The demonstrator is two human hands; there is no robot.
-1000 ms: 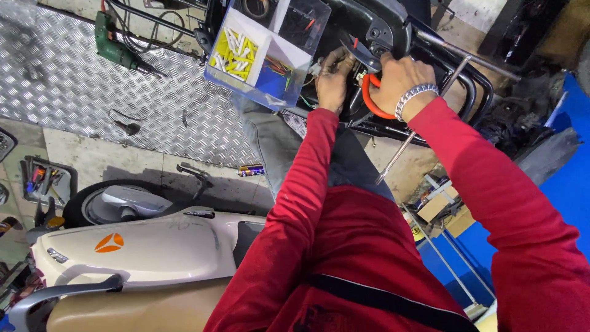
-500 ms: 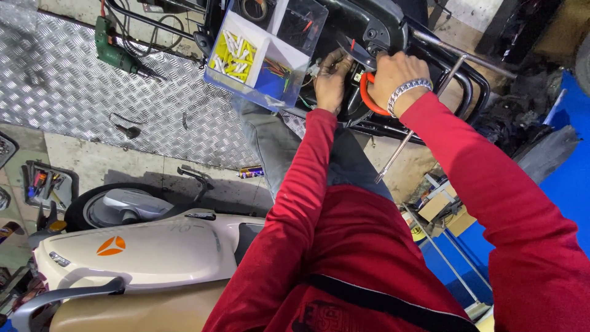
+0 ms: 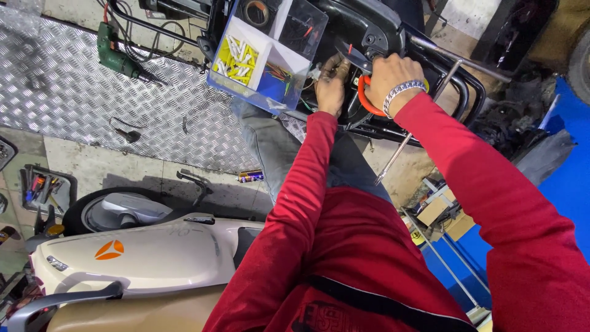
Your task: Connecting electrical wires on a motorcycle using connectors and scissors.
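Observation:
My right hand [image 3: 393,79], with a silver chain bracelet, is closed on an orange-handled tool [image 3: 364,98] pressed against the black scooter body [image 3: 369,31]. My left hand [image 3: 332,83] sits just left of it, fingers bent at a bundle of coloured wires [image 3: 313,77] on the scooter. What the fingertips pinch is too small to tell. Both arms wear red sleeves.
A clear plastic parts box [image 3: 264,52] with yellow connectors and wires rests beside my left hand. A green drill [image 3: 117,54] lies on the checker-plate floor [image 3: 92,104]. A white scooter [image 3: 141,258] stands at lower left. A small can [image 3: 251,176] lies below.
Both hands stay at the same spot on the black scooter; the right hand has shifted slightly on the orange-handled tool. The view has barely moved.

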